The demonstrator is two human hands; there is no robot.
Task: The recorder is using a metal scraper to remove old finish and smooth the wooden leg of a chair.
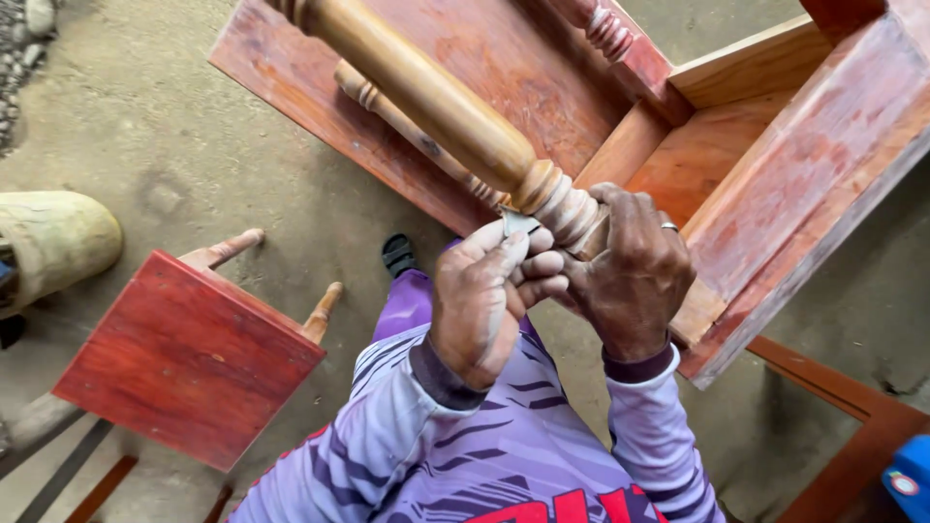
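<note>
Here, your right hand point(630, 276) is clamping around the ringed base of the turned wooden leg point(436, 102) — rising off the overturned reddish table point(804, 165) — while your left hand point(481, 300) is pinching a small grey scrap point(516, 224) against it.

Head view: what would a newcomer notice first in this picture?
At centre, the left hand and right hand work a small grey scrap against the ringed end of a turned wooden leg. It belongs to an overturned reddish table, upper right. A red stool stands lower left.
</note>
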